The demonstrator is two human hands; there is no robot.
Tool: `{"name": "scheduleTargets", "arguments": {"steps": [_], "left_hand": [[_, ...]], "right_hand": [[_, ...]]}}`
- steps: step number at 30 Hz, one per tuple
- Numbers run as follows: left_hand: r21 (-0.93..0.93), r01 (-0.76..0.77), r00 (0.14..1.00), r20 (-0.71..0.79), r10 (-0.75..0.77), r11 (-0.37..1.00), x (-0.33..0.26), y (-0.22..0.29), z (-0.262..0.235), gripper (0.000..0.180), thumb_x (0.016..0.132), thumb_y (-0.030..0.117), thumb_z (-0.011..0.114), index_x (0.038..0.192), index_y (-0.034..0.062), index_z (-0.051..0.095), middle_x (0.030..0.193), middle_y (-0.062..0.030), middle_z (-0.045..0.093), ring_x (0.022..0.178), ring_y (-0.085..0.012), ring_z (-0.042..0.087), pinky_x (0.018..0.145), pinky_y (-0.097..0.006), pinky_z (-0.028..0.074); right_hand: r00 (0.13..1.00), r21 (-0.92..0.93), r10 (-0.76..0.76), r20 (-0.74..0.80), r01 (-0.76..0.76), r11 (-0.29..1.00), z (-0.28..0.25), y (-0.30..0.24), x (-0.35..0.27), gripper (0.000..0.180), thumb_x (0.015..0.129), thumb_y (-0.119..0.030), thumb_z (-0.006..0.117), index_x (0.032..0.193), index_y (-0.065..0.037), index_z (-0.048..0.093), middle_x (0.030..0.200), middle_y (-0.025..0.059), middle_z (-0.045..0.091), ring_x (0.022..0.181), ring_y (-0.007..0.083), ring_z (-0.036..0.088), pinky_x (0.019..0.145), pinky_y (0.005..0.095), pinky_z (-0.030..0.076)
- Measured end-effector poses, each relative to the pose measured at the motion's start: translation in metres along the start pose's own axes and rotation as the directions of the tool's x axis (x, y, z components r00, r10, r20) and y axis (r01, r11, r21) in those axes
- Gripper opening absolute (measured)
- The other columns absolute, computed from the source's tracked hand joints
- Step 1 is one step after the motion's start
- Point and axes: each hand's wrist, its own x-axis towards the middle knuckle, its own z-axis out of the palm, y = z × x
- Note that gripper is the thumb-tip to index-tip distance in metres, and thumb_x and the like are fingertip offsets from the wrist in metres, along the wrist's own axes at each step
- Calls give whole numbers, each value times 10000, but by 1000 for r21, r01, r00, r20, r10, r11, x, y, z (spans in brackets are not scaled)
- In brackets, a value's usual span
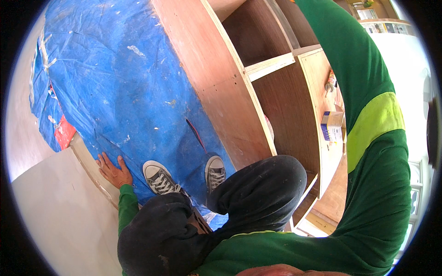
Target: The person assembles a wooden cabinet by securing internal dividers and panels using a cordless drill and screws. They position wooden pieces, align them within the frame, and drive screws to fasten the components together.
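Observation:
My left hand [115,171] lies flat with its fingers apart on the edge of a blue tarp [106,92], beside a pale panel [69,207]. It holds nothing. My right arm, in a green sleeve with a yellow-green band [375,124], reaches up past the wooden shelf unit [285,92] to the top edge of the picture. The right hand is beyond that edge, so I cannot see what it holds or touches. Both my shoes [159,177] rest on the tarp, with my knees bent.
A wooden board [216,78] runs along the shelf unit's front. On the unit's side panel lie a blue and white box [332,125] and a tube-like container [329,83]. A thin dark and red strip [195,134] lies near my shoes. Red sheeting [64,132] shows at far left.

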Motion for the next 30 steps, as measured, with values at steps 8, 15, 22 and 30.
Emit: {"name": "scheduleTargets", "arguments": {"steps": [8,15,22,30], "left_hand": [[10,-4,1000,2,4,1000,0,-4,2,742,1102,541,532,1677,95,383,1750,-141,351,1646,-368,251,1320,-598,187],[14,-7,1000,-13,8,1000,0,-2,3,745,1107,556,516,1676,95,383,1747,-138,354,1644,-367,257,1318,-600,194],[6,-1,1000,0,1,1000,1,-1,2,747,1106,558,514,1679,98,380,1751,-135,349,1645,-367,253,1321,-600,188],[11,9,1000,16,-9,1000,1,-3,2,750,1098,545,533,1680,98,379,1752,-138,346,1647,-367,248,1324,-598,177]], "right_hand": [[999,0,-29,-14,29,1000,2,0,-2,494,901,-520,759,965,-30,779,762,139,749,665,278,735,640,410,606],[1000,22,-13,-2,13,1000,-4,-1,-7,464,902,-502,752,975,-46,782,752,131,747,644,277,729,618,396,599],[1000,11,-4,4,4,1000,-1,5,-3,412,891,-449,752,938,-41,781,729,128,739,632,276,724,607,395,592],[1000,10,2,15,-2,1000,3,9,4,354,879,-387,753,895,-35,780,703,125,730,619,276,719,593,393,585]]}}
